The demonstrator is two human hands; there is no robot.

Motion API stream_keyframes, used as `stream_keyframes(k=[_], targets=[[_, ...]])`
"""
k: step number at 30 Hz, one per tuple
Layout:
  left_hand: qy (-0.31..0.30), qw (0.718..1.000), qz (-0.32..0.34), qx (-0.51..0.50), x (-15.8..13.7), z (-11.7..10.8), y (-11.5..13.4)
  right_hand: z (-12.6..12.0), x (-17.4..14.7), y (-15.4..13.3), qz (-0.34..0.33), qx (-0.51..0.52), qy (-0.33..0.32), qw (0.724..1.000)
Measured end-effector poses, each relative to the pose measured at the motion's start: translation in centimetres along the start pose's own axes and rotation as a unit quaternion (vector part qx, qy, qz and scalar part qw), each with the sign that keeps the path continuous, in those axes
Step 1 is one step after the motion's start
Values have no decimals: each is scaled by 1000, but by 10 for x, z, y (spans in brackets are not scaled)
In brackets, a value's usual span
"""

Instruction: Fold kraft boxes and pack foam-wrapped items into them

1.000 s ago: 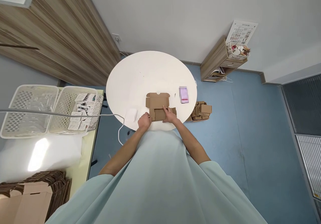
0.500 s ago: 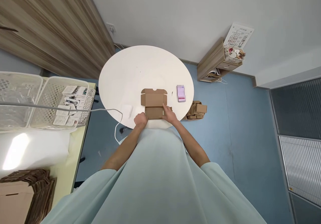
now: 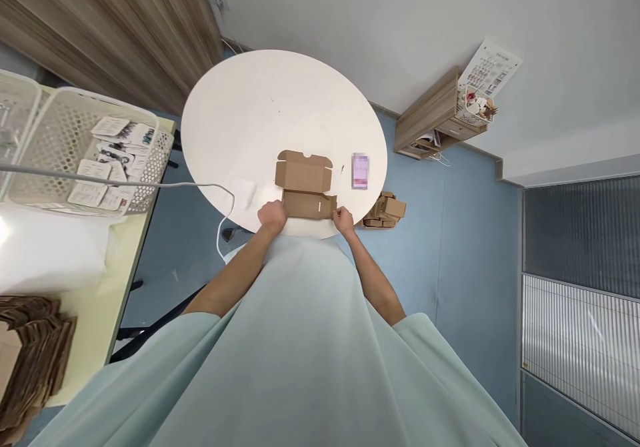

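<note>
A brown cardboard box (image 3: 303,175), partly folded, lies near the front edge of the round white table (image 3: 235,107). Its lid panel with side flaps spreads flat toward the back, and the shallower bottom part faces me. At the box's left front corner, my left hand (image 3: 273,215) is closed, with its fingertips hidden. My right hand (image 3: 343,221) pinches the side flap at the right front corner. To the right lies a pink and purple item (image 3: 360,171), blurred out. A flat white object (image 3: 243,193) sits left of the box.
Several brown boxes (image 3: 385,211) are piled below the table's right edge. On the left table stand a white perforated basket (image 3: 60,140) with cards and a stack of flat cardboard (image 3: 43,353). A grey cable (image 3: 175,184) crosses from the left. A wooden cabinet (image 3: 433,117) stands against the wall.
My right hand has moved from inside the box's right end outward to its right side flap. My left hand stays at the left corner. The view has shifted.
</note>
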State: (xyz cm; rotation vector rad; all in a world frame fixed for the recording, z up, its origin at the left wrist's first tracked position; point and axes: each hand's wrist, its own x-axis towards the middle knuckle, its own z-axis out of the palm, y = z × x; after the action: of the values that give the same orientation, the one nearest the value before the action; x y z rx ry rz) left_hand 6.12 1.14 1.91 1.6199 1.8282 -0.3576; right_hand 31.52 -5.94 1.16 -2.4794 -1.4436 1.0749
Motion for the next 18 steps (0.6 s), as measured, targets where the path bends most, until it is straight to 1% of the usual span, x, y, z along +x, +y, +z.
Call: stream_keyframes(k=[4,8,11,14,16,18], targets=[[-7,1000,-8,1,0,-1,-1,-6,-4,-10,-13,-7,-10,1000],[-9,1000,-6,-6,-1,-4,-2,-9,-5,-19,2,14,4,1000],[-14,1000,-11,2,-4,-6,-1,-7,-4,-22,60,90,19,994],[-19,1000,-7,14,-9,-7,1,-1,-4,-22,130,180,12,975],[-16,1000,-1,20,-12,-7,2,4,-5,-23,151,210,11,966],[-10,1000,5,21,-14,-6,2,8,-5,-25,154,236,24,959]])
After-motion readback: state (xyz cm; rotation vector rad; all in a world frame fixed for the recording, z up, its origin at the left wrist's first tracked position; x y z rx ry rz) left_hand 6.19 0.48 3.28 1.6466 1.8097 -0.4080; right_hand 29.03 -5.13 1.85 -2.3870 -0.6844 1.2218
